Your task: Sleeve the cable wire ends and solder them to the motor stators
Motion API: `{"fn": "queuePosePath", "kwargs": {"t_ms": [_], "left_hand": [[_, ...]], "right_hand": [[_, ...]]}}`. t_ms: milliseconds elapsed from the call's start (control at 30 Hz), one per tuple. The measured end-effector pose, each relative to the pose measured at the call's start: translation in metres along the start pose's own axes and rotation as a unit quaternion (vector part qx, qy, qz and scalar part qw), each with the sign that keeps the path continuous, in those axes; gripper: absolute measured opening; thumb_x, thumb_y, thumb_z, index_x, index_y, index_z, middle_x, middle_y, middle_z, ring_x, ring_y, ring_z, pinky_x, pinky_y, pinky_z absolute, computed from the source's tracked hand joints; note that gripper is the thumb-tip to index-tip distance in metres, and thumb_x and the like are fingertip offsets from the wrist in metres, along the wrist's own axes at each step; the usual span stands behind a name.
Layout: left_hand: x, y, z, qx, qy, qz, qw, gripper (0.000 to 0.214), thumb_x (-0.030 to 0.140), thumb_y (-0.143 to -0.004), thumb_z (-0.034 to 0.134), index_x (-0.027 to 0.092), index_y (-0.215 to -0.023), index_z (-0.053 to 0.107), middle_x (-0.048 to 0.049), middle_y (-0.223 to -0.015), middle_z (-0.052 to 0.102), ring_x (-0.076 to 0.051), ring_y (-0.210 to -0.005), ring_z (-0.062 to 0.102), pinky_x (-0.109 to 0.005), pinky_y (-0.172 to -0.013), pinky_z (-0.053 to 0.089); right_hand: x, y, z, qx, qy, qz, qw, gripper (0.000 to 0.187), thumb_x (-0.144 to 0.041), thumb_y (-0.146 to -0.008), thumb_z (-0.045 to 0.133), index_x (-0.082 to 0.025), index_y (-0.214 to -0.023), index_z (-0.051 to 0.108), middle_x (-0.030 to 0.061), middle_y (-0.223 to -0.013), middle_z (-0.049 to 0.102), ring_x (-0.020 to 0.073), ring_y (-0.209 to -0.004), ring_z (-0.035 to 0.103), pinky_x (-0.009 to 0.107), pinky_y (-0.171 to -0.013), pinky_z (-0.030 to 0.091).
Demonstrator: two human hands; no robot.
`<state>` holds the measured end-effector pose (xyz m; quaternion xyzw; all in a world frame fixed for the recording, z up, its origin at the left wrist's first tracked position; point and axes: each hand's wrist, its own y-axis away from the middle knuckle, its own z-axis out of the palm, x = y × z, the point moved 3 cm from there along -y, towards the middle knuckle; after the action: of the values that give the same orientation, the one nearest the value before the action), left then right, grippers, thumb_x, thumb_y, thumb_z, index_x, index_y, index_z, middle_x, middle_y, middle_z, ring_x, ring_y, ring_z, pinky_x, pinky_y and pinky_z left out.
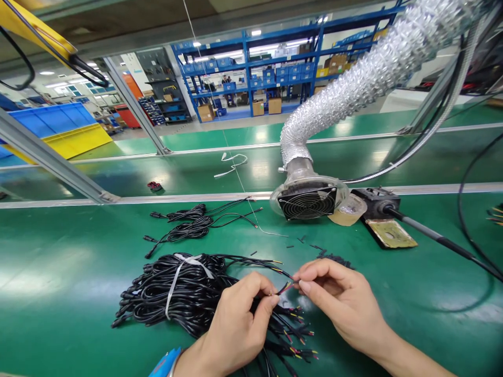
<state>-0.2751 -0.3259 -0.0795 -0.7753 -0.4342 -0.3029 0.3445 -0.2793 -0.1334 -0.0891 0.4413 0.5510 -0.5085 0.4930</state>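
Both hands pinch one stripped cable end (283, 287): left hand (236, 324) and right hand (341, 301) grip closed on it, above the tied cable bundle (176, 293) on the green tabletop (58, 272).

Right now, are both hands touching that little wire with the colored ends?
Touching. The head view shows the left hand and right hand each pinching the thin wire between fingertips, above the tied cable bundle.
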Motion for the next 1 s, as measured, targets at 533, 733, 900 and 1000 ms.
{"fn": "queuePosePath", "kwargs": {"t_ms": [533, 733, 900, 1000], "left_hand": [[0.001, 0.000, 0.000, 0.000, -0.004, 0.006, 1.000, 0.008, 0.014, -0.091, 0.054, 0.021, -0.087, 0.053, 0.0011, -0.081, 0.064, -0.012, -0.073, 0.062, -0.022, -0.068, 0.049], [0.002, 0.001, 0.000, 0.007, -0.018, 0.022, 1.000, 0.009, 0.012, -0.090, 0.055, 0.021, -0.088, 0.054, 0.0012, -0.081, 0.064, -0.012, -0.072, 0.062, -0.022, -0.067, 0.049], [0.001, 0.001, 0.003, 0.007, -0.035, 0.037, 0.999, 0.009, 0.012, -0.089, 0.055, 0.021, -0.087, 0.054, -0.0001, -0.079, 0.063, -0.013, -0.070, 0.061, -0.023, -0.065, 0.049], [0.001, 0.001, 0.002, 0.009, -0.032, 0.031, 0.999, 0.009, 0.011, -0.088, 0.056, 0.021, -0.087, 0.055, 0.0000, -0.079, 0.064, -0.013, -0.070, 0.062, -0.023, -0.065, 0.049]], "right_hand": [[-0.006, 0.001, -0.005, 0.003, 0.089, -0.030, 0.996, 0.006, -0.027, -0.087, 0.067, -0.023, -0.082, 0.064, 0.0008, -0.083, 0.071, 0.0146, -0.077, 0.068, 0.021, -0.071, 0.054], [-0.003, 0.004, 0.000, -0.020, 0.142, -0.038, 0.989, 0.003, -0.025, -0.088, 0.063, -0.023, -0.086, 0.063, 0.0003, -0.082, 0.069, 0.0146, -0.077, 0.066, 0.022, -0.070, 0.052], [-0.008, 0.003, 0.015, -0.065, 0.172, -0.045, 0.982, 0.003, -0.018, -0.084, 0.058, -0.021, -0.086, 0.060, -0.0021, -0.074, 0.064, 0.0126, -0.068, 0.062, 0.022, -0.065, 0.051], [-0.014, -0.005, 0.004, -0.098, 0.201, -0.033, 0.974, 0.011, -0.017, -0.082, 0.060, -0.021, -0.092, 0.060, -0.0014, -0.082, 0.067, 0.0136, -0.074, 0.063, 0.024, -0.071, 0.051]]}}
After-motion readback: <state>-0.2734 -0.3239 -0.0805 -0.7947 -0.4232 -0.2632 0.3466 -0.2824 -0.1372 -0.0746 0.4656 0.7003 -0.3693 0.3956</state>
